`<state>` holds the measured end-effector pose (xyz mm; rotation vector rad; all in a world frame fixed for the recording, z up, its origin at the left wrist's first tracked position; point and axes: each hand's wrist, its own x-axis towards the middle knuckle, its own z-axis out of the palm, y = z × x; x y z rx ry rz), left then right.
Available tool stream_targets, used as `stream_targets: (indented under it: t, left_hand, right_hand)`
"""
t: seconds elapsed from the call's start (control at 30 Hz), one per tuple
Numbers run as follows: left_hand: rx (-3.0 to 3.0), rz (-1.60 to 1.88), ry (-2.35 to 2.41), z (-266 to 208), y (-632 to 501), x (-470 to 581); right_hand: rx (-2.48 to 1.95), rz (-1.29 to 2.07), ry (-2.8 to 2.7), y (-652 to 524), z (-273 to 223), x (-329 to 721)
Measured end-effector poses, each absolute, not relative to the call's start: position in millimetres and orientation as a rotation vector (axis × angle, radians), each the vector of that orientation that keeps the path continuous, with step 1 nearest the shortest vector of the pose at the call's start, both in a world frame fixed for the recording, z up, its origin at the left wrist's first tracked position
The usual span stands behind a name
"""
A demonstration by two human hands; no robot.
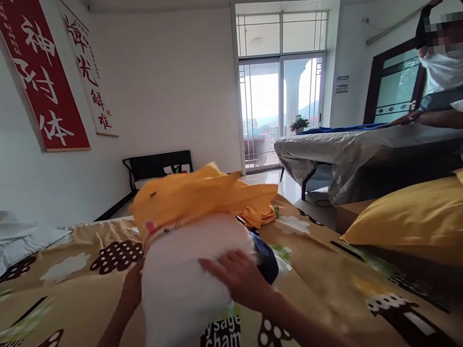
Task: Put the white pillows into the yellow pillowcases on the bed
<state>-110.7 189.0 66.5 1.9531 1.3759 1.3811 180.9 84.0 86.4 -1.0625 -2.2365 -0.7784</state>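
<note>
The right hand [240, 276] lies on the white pillow [178, 286], the left hand [134, 284] at its left edge; whether either grip is clenched, I cannot tell. Orange cloth [191, 197] meets the pillow's far end, above patterned fabric [317, 282].

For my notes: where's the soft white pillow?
In the head view, the white pillow is left of centre, under the right hand, with orange cloth at its far end.

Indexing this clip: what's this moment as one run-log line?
left hand: at left edge of white pillow | right hand: on its top | orange cloth: at its far end | patterned sheet: beneath
</note>
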Motion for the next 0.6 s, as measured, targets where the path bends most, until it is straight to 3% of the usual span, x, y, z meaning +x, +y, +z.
stream_targets:
  t: [0.13, 0.23, 0.33, 0.43, 0.6]
  left_hand:
    - [1.700, 1.350, 1.616, 42, 170, -128]
    - [1.785, 1.524, 1.658, 54, 164, -120]
    - [2.343, 1.564, 1.306, 80, 167, -93]
    - [2.820, 1.249, 1.110, 94, 163, -58]
    - [3.017, 1.082, 1.031, 61, 138, -21]
  right_hand:
    - [-1.075, -0.686, -2.513, 90, 23, 183]
    - [-1.122, -0.629, -2.548, 93, 6, 177]
    - [-1.125, -0.593, -2.597, 91, 14, 172]
    - [-1.166, -0.541, -2.602, 82, 28, 174]
    - [-1.221, -0.288, -2.501, 68, 60, 207]
